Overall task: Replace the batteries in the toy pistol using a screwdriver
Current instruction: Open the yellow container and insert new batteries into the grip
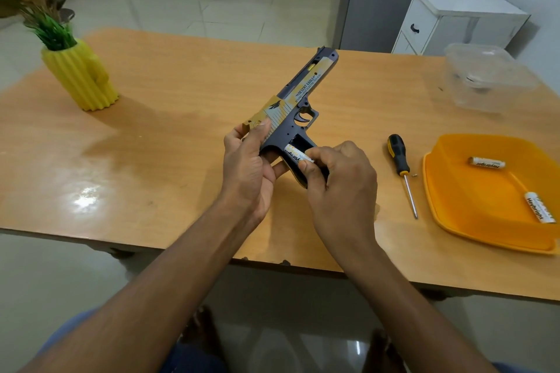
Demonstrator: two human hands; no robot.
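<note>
The toy pistol (298,94), dark grey with gold and white markings, is held above the table with its barrel pointing away. My left hand (247,166) grips its rear and grip from the left. The battery compartment in the grip is open. My right hand (339,182) pinches a white battery (295,154) at the mouth of that compartment. A screwdriver (401,171) with a black and yellow handle lies on the table to the right, a small screw (414,174) beside it. Two more white batteries (486,162) (541,207) lie in an orange tray (454,200).
A yellow ribbed vase (80,76) with a plant stands at the far left of the wooden table (151,145). A clear plastic container (488,76) sits at the far right. A white cabinet (454,18) stands behind the table.
</note>
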